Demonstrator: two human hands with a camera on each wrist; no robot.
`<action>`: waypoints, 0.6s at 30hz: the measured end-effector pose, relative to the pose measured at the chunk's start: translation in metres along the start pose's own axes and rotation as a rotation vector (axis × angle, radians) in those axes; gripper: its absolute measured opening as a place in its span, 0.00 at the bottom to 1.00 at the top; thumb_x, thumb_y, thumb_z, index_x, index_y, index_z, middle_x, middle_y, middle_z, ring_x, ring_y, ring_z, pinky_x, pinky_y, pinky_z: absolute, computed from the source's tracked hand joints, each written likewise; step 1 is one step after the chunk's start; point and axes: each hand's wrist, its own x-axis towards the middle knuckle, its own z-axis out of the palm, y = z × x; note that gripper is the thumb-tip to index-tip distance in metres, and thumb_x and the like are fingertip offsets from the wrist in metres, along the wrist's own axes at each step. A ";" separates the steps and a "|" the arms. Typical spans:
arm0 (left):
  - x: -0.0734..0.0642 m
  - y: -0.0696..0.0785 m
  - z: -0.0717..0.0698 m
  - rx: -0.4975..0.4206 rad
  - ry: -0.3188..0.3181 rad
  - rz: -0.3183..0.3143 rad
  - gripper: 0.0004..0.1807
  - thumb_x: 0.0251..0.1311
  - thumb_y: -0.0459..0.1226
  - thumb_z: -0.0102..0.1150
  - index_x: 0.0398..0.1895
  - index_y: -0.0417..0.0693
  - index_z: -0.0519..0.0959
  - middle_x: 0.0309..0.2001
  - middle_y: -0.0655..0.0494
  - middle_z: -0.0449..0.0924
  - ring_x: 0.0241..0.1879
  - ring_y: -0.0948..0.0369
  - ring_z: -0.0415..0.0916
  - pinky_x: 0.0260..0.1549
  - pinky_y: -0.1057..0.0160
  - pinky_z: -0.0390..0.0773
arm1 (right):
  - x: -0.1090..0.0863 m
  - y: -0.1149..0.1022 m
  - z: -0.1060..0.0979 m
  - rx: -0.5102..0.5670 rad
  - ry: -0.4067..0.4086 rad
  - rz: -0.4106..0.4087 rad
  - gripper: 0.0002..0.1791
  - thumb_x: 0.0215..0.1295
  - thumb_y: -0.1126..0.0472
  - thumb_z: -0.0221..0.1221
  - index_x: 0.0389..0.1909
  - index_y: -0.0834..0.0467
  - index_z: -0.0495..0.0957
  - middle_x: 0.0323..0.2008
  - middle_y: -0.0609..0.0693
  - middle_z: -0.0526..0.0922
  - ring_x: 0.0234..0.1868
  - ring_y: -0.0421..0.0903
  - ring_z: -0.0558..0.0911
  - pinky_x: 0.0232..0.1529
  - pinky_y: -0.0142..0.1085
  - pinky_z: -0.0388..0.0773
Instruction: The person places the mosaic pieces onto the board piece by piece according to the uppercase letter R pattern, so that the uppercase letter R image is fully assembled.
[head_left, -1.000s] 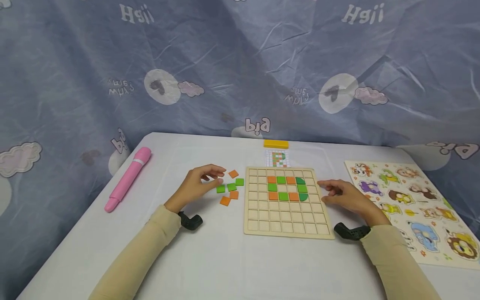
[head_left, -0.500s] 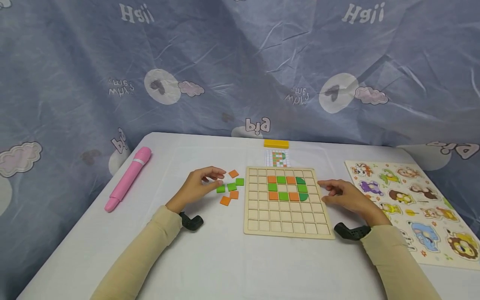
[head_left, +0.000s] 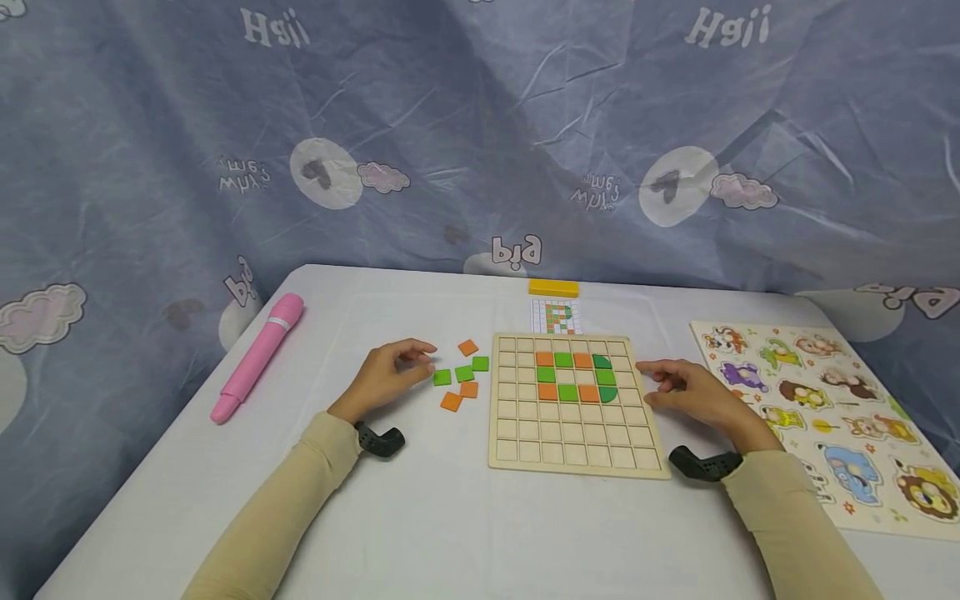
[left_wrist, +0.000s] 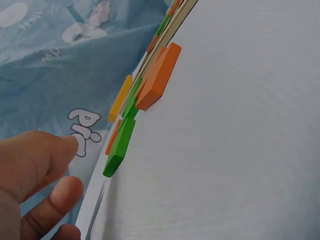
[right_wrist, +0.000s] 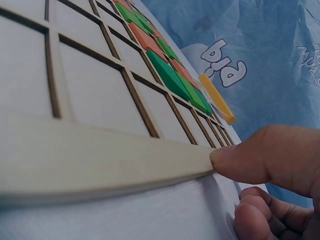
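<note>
My left hand point(head_left: 386, 379) hovers just left of the loose square tiles, thumb and fingers parted with nothing between them. Three green tiles point(head_left: 442, 377) and three orange tiles point(head_left: 451, 402) lie there; the nearest green tile point(left_wrist: 119, 147) shows beyond the fingertips in the left wrist view. Right of them lies a wooden grid board point(head_left: 573, 454). Its upper cells carry a ring of orange and green tiles, with two dark green rounded pieces point(head_left: 602, 362) at the right corners. My right hand point(head_left: 693, 396) touches the board's right edge, its thumb point(right_wrist: 240, 161) against the rim.
A small pattern card point(head_left: 557, 317) with a coloured letter lies behind the board, a yellow block point(head_left: 553, 287) at its far side. At the left is a long pink stick with a white band point(head_left: 258, 358). An animal puzzle board point(head_left: 832, 417) lies at the right, partly under the right forearm.
My left hand has drawn back slightly to the left, away from the nearest green tile. The right hand and the tiles have stayed in place.
</note>
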 end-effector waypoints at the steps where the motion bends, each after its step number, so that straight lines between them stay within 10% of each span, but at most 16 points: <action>1: 0.000 -0.002 0.000 0.017 -0.007 0.007 0.16 0.67 0.35 0.74 0.57 0.46 0.88 0.41 0.59 0.89 0.46 0.56 0.80 0.53 0.52 0.76 | 0.000 0.000 0.000 0.001 0.000 -0.001 0.34 0.70 0.65 0.70 0.73 0.71 0.73 0.48 0.57 0.77 0.45 0.46 0.70 0.44 0.33 0.67; 18: -0.002 -0.008 0.001 0.179 -0.077 0.067 0.15 0.60 0.38 0.80 0.50 0.48 0.93 0.41 0.60 0.88 0.47 0.56 0.79 0.54 0.52 0.77 | 0.000 0.003 0.001 -0.022 0.022 -0.037 0.33 0.69 0.67 0.69 0.72 0.73 0.73 0.52 0.61 0.76 0.44 0.46 0.70 0.44 0.33 0.68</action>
